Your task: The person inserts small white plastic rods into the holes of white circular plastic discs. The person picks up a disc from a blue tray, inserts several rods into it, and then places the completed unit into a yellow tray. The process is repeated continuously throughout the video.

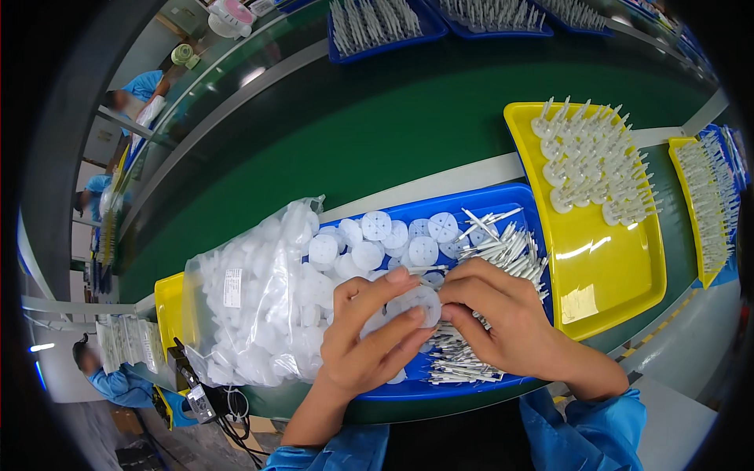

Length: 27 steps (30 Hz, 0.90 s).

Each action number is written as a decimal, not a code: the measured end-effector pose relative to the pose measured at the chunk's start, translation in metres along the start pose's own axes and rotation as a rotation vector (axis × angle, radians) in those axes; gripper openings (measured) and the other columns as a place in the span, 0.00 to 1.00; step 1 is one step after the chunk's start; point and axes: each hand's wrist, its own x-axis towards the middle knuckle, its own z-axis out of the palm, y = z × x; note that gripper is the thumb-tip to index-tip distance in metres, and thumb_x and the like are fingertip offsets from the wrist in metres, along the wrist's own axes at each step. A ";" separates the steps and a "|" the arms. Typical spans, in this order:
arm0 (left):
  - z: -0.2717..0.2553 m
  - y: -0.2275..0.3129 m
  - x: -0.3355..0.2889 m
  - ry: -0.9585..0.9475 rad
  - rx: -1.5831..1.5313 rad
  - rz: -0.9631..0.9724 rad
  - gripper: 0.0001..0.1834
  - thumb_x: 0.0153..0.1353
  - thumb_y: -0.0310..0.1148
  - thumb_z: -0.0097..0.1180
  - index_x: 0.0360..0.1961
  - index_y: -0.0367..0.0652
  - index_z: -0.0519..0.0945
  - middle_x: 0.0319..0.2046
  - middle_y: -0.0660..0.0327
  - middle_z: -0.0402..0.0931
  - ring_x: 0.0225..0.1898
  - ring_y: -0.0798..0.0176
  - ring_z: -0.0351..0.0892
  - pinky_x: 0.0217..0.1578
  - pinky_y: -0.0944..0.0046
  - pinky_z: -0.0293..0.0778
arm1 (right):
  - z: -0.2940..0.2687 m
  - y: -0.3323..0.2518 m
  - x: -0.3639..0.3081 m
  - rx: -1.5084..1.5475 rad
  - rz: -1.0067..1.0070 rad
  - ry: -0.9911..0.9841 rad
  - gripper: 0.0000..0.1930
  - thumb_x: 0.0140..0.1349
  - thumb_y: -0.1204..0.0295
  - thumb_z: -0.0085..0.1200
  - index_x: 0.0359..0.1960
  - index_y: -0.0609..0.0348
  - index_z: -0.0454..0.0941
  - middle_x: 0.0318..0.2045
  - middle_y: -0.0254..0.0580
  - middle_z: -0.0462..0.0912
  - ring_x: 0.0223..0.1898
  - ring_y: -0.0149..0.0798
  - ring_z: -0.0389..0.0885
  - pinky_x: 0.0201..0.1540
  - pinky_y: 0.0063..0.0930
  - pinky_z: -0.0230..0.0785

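White disc [424, 298], one, in grip of left hand [363, 336]; right hand [509, 318] at rim, hold unclear

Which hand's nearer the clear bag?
Left. The left hand is just right of the bag, holding a disc; the right hand is farther right, on the disc's far side from the bag.

green work surface [353, 125] | pale rail [444, 177] | grey floor [691, 369], yellow stripe [664, 323] | bright light [41, 347] far left
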 end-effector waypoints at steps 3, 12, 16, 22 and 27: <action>0.002 -0.002 0.000 -0.003 -0.213 -0.148 0.22 0.46 0.21 0.73 0.46 0.37 0.84 0.62 0.39 0.71 0.52 0.50 0.82 0.47 0.57 0.75 | -0.001 0.002 -0.001 0.005 -0.042 -0.007 0.12 0.56 0.83 0.60 0.43 0.63 0.78 0.37 0.47 0.77 0.33 0.50 0.82 0.33 0.35 0.76; 0.009 0.007 -0.003 0.073 -1.155 -0.790 0.16 0.62 0.19 0.59 0.52 0.30 0.78 0.62 0.38 0.70 0.55 0.51 0.80 0.56 0.56 0.75 | -0.017 -0.008 -0.013 0.017 -0.052 -0.054 0.15 0.56 0.83 0.58 0.46 0.63 0.76 0.42 0.50 0.77 0.39 0.52 0.82 0.37 0.38 0.77; 0.000 0.025 0.009 -0.118 -0.955 -0.879 0.13 0.63 0.23 0.61 0.48 0.30 0.80 0.60 0.40 0.73 0.57 0.52 0.78 0.59 0.54 0.73 | -0.035 -0.014 -0.038 -0.209 0.024 0.099 0.14 0.52 0.79 0.64 0.41 0.57 0.78 0.36 0.44 0.80 0.32 0.46 0.82 0.32 0.34 0.77; -0.029 0.028 0.007 -0.539 0.315 -0.440 0.20 0.42 0.27 0.72 0.41 0.40 0.84 0.48 0.59 0.73 0.49 0.50 0.70 0.54 0.51 0.58 | -0.113 0.057 -0.068 -0.608 0.689 0.497 0.07 0.61 0.75 0.59 0.35 0.68 0.78 0.26 0.52 0.83 0.20 0.45 0.81 0.26 0.34 0.71; -0.030 0.013 -0.002 -0.476 0.287 -0.298 0.17 0.45 0.25 0.70 0.40 0.40 0.85 0.42 0.61 0.76 0.45 0.52 0.72 0.48 0.54 0.64 | -0.114 0.070 -0.069 -0.634 0.667 0.537 0.08 0.62 0.74 0.58 0.38 0.68 0.78 0.26 0.56 0.83 0.24 0.45 0.82 0.30 0.35 0.71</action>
